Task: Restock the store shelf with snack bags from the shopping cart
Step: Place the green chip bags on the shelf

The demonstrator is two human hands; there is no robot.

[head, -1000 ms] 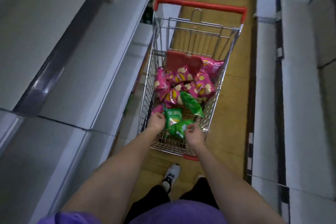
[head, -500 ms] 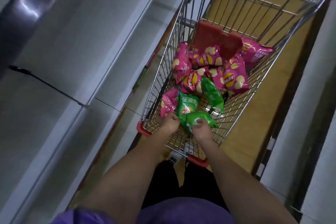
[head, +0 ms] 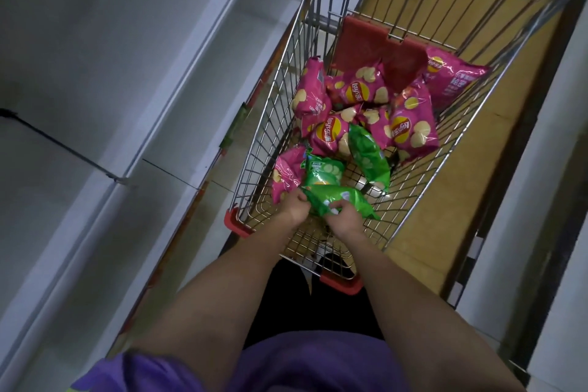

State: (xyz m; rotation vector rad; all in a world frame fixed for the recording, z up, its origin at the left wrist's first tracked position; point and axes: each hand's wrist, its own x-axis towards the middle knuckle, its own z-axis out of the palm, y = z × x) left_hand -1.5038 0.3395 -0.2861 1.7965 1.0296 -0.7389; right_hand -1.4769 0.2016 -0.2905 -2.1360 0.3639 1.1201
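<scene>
Nearest me, a purple sleeve [head: 149, 372] and two bare forearms reaching down into the wire shopping cart [head: 264, 149]. My left hand [head: 294, 207] has its fingers curled onto the near end of a crinkly green snack bag [head: 345, 199]; the right hand [head: 345, 216] pinches the same bag's glossy lower edge, fingers bent round the foil. That bag lies flat across the cart's near end, on the steel grid floor. Just beyond the fingers sits a second green bag [head: 321, 172], puffy, with pale chip slices printed on it, and a third green bag [head: 369, 156] angles off past the right fingers. Left of the left fingers, a pink bag [head: 286, 173] leans on the mesh wall. Farther out, a heap of shiny pink bags [head: 410, 129], pillow-shaped, piled against the red plastic child-seat flap [head: 381, 44]. Off to the left, smooth pale-grey store shelf [head: 111, 57] boards run alongside.
</scene>
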